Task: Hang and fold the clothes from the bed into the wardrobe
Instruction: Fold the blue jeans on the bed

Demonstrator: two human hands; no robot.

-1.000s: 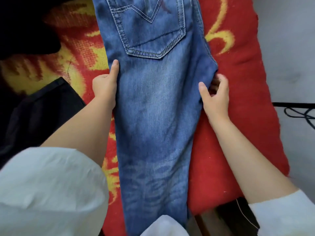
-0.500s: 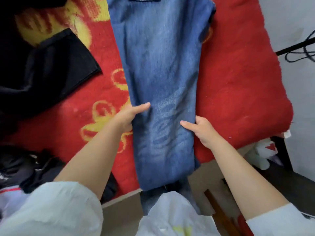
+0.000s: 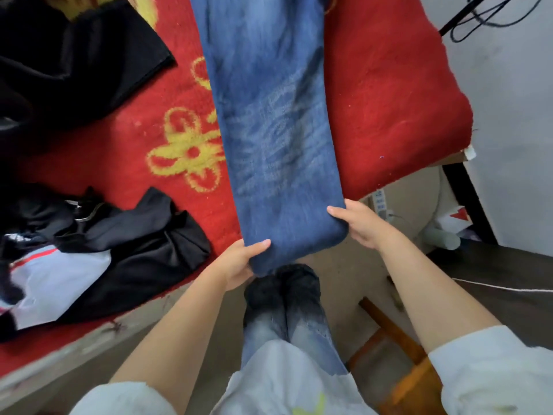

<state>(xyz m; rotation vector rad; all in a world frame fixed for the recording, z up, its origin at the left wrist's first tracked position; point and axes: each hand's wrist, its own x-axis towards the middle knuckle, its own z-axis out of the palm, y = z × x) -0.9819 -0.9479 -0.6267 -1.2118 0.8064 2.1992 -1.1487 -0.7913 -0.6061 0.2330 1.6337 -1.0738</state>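
Jeans [image 3: 269, 115] lie lengthwise on the red bed blanket [image 3: 389, 100], legs stacked, hem end at the bed's near edge. My left hand [image 3: 239, 262] and right hand [image 3: 363, 224] each have fingers clamped on a hem corner, thumbs on top. I judge the next step is folding the hem up toward the waist. I'd lift both corners level, keep the side edges aligned, lay down flat, then smooth. Risk: legs sliding apart. Black clothes [image 3: 128, 235] wait on the left.
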